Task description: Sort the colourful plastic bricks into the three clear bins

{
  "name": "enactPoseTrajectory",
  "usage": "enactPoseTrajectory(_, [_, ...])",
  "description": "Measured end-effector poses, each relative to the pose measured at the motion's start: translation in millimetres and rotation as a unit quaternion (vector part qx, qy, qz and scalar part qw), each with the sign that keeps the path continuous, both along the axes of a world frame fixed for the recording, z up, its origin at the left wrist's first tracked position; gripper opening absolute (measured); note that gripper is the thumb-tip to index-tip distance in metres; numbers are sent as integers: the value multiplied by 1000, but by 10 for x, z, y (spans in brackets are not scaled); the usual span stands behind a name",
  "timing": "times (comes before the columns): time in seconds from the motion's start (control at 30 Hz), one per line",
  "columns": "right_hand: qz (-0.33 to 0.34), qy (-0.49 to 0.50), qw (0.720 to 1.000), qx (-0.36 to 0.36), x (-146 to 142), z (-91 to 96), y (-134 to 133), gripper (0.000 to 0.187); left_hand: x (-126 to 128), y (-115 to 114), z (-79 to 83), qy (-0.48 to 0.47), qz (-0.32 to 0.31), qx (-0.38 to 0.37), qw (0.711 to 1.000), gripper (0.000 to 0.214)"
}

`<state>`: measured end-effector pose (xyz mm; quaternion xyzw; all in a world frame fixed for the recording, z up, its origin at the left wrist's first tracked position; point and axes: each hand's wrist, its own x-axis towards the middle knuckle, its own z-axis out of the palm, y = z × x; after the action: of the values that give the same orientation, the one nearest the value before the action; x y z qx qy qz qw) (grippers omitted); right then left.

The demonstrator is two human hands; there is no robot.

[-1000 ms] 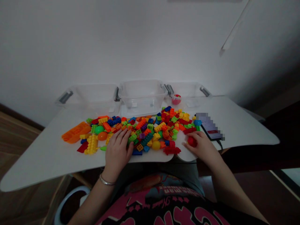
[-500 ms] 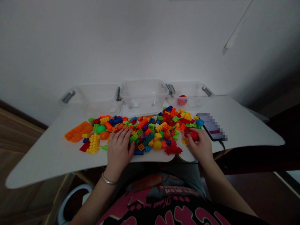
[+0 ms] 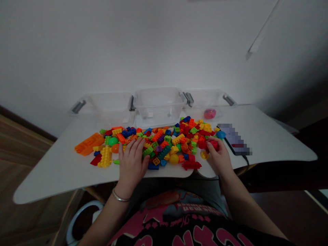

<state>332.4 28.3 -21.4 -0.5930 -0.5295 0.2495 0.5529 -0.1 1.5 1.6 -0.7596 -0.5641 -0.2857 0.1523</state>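
Note:
My left hand [image 3: 132,160] lies palm down with fingers spread on the near left part of a pile of plastic building bricks [image 3: 164,136]. No brick is visibly gripped by it. On the right side of the pile, my right hand [image 3: 220,158] has its thumb and fingers closed around a red ball [image 3: 213,144], partly covered by the fingers. Just left of that hand lies a small yellow ring-like piece [image 3: 204,155]. A blue ball [image 3: 220,134] sits beyond it. Yellow [image 3: 174,159], orange [image 3: 115,148] and green [image 3: 113,140] balls rest among the bricks.
Three clear plastic bins stand along the wall: left [image 3: 110,94], middle [image 3: 160,89] and right [image 3: 207,91]. A red ball [image 3: 209,114] is inside the right one. A phone [image 3: 234,140] with a cable lies at the right. An orange tray-like piece [image 3: 89,143] is at the left.
My right hand has closed its fingers on the red ball. The ball in the right bin has rolled rightward. My left hand stays on the pile; the view has shifted slightly.

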Motion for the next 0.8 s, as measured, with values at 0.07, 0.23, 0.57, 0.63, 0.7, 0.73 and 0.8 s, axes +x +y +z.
enactPoseTrajectory(0.07, [-2, 60, 998, -19, -39, 65, -5, 38, 2, 8, 33, -4, -3, -4, 1000, 52])
enactPoseTrajectory(0.23, [14, 199, 980, -18, -114, 195, -3, 31, 86, 29, 248, -29, -41, -21, 998, 49])
enactPoseTrajectory(0.57, [173, 237, 955, -43, -617, 601, -47, 30, 652, 203, 886, -155, -230, -155, 948, 52])
enactPoseTrajectory(0.63, [211, 218, 952, -39, -713, 636, -55, 29, 718, 258, 906, -203, -245, -204, 926, 51])
enactPoseTrajectory(0.7, [232, 205, 950, -34, -777, 649, -51, 27, 747, 281, 906, -247, -257, -246, 902, 40])
enactPoseTrajectory(0.73, [236, 204, 950, -31, -797, 650, -46, 26, 748, 278, 903, -267, -261, -261, 890, 35])
enactPoseTrajectory(0.8, [239, 202, 950, -20, -815, 646, -32, 27, 722, 259, 898, -301, -259, -274, 876, 27])
